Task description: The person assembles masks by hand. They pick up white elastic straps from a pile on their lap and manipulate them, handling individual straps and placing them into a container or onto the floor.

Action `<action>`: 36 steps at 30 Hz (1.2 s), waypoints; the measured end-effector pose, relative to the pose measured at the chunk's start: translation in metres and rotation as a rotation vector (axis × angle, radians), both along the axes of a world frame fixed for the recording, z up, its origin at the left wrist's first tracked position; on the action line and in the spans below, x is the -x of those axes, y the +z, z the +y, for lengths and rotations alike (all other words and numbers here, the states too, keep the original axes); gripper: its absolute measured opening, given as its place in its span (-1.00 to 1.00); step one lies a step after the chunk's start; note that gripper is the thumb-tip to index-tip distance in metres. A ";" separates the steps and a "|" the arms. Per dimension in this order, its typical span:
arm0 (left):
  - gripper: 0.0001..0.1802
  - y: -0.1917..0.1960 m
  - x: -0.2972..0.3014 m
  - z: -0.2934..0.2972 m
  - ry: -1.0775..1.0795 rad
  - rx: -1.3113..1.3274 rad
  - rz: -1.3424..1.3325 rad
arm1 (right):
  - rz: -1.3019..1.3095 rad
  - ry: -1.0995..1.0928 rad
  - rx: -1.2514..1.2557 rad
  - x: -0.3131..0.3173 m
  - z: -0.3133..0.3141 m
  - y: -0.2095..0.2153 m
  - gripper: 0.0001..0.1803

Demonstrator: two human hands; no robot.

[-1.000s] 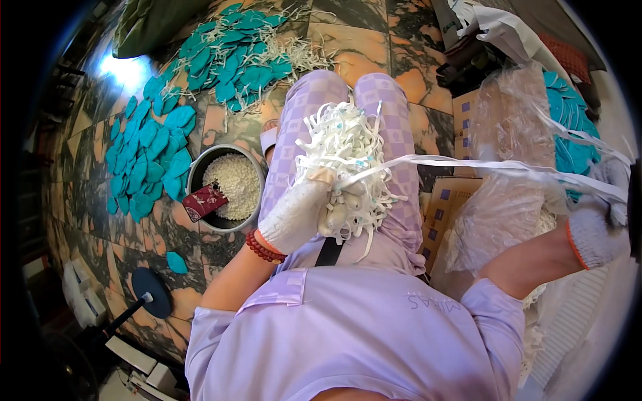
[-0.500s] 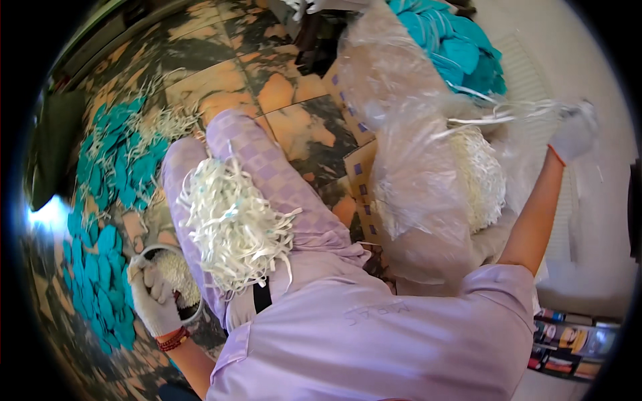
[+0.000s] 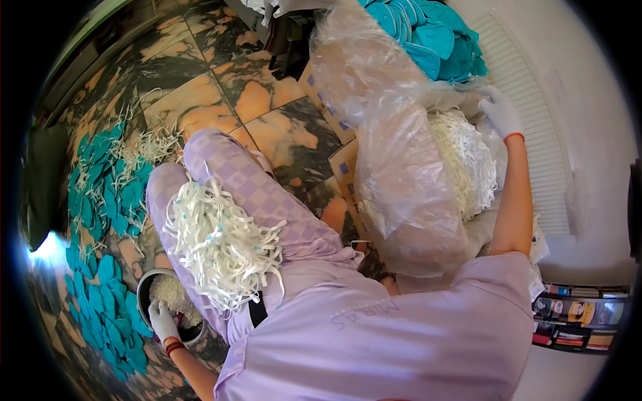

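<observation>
I sit on a tiled floor in lilac clothes with a heap of white elastic strips [image 3: 221,244] across my lap. My left hand [image 3: 162,319], in a white glove, reaches down into a metal bowl [image 3: 143,292] of small white pieces at my lower left; whether it grips anything is hidden. My right hand [image 3: 500,112], also gloved, is stretched out to the right with its fingers closed on the upper edge of a big clear plastic bag [image 3: 401,194]. More white strips [image 3: 468,160] fill that bag.
Teal mask pieces [image 3: 100,200] and loose white strips lie spread over the floor on my left. A second bag of teal pieces [image 3: 435,33] sits at the top, over cardboard boxes [image 3: 344,164]. A white radiator [image 3: 542,140] lines the right wall, with books [image 3: 575,321] below.
My left hand left the strips on my lap and went down into the bowl. My right hand dropped from pulling strips out to the bag's edge. My view swung right.
</observation>
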State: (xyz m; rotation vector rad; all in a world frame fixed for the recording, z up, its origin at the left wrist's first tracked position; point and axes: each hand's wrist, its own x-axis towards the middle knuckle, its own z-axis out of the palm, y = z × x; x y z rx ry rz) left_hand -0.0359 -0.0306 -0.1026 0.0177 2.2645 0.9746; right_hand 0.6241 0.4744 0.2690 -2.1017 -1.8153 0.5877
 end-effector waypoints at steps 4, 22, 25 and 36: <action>-0.67 -0.004 -0.007 -0.006 -0.495 0.194 0.519 | -0.379 0.316 -0.346 0.050 0.007 -0.024 -0.74; -0.70 0.118 -0.082 0.104 -0.401 -0.022 0.670 | -0.118 1.208 -0.151 0.384 -0.111 -0.200 -0.61; -0.72 0.139 -0.086 0.117 -0.485 0.000 0.678 | 0.005 1.188 -0.177 0.386 -0.112 -0.204 -0.76; -0.46 0.234 -0.126 0.203 -0.652 -0.769 0.586 | 0.538 1.108 -0.306 0.373 -0.144 -0.094 -0.80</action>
